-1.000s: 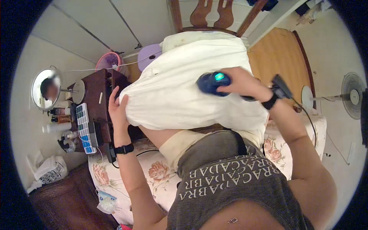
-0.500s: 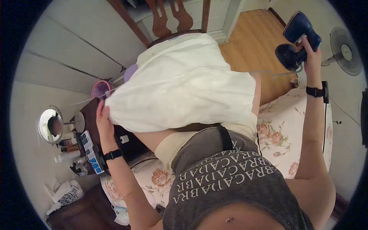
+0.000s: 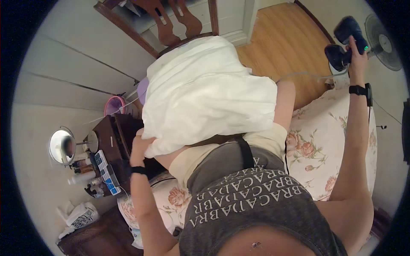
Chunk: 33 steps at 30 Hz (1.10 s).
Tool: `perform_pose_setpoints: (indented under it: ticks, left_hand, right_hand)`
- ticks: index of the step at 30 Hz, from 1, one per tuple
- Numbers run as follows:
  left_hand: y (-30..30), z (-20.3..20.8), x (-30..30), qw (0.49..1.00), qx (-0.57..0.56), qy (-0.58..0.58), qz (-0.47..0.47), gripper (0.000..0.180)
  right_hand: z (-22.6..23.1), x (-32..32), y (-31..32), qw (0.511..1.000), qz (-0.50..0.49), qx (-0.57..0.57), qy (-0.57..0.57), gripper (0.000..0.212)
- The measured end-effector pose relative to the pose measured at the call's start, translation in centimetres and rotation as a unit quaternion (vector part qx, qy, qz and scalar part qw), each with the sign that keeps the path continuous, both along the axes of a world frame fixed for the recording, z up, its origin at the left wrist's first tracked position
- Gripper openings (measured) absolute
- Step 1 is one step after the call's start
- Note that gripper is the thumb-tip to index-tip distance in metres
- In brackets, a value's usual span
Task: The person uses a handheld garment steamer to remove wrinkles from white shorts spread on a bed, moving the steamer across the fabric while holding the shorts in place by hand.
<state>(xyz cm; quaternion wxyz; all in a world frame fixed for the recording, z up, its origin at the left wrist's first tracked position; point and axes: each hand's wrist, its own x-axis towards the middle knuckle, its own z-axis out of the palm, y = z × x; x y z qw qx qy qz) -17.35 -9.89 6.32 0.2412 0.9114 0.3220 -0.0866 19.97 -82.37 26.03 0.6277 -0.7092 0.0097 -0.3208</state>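
Note:
A white cloth garment (image 3: pixel 209 98) is spread over my lap and over the seat of the wooden chair in front of me. My left hand (image 3: pixel 141 147) is closed on its near left edge, where the fabric bunches against the fingers. Held out to the far right, away from the garment, is a dark blue handheld garment steamer (image 3: pixel 349 32). My right hand (image 3: pixel 358 59) is wrapped round its handle, and a small green light glows beside the fingers. A grey cord (image 3: pixel 303 74) runs from near the steamer toward the garment.
A wooden chair back (image 3: pixel 171 21) rises ahead. On the left, a dark cabinet (image 3: pixel 112 134) carries a round mirror (image 3: pixel 62 146), several bottles and a white-and-blue power strip or case (image 3: pixel 107 173). A fan (image 3: pixel 384 42) stands behind the steamer. Flowered bedding (image 3: pixel 318 141) lies beneath me.
My left hand has drawn the garment's left edge inward and nearer to me, so it bunches more. The steamer has shifted slightly outward to the right, and its green light now shows.

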Motion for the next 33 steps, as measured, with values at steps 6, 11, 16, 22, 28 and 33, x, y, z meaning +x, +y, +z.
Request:
perform_pose_setpoints:
  ticks: [6, 11, 16, 22, 28, 33]
  left_hand:
    - [2.1, 12.2, 5.4, 0.759, -0.562, -0.269, 0.192, 0.046]
    - [2.7, 22.1, 8.1, 0.768, -0.488, -0.372, 0.183, 0.042]
    - [7.9, 21.1, 6.0, 0.733, -0.547, -0.360, 0.186, 0.042]
    - [7.0, 15.7, 6.6, 0.769, -0.537, -0.264, 0.224, 0.042]
    - [-1.0, 14.6, 6.9, 0.905, -0.227, -0.348, -0.090, 0.050]
    - [0.8, 16.0, 12.2, 0.775, -0.574, -0.195, 0.178, 0.047]
  right_hand:
    - [-1.7, -0.3, 3.4, 0.998, 0.057, 0.036, 0.015, 0.029]
    - [-1.4, -0.2, -0.3, 1.000, 0.027, -0.002, -0.002, 0.027]
    - [-1.7, -2.3, -8.9, 0.999, -0.033, -0.002, -0.003, 0.034]
    - [-5.5, -13.5, -14.1, 0.983, -0.179, -0.036, 0.031, 0.031]
    - [-14.5, -26.7, -16.7, 0.950, -0.304, 0.005, 0.074, 0.035]
    - [-17.2, -30.6, -13.7, 0.931, -0.355, 0.031, 0.071, 0.025]
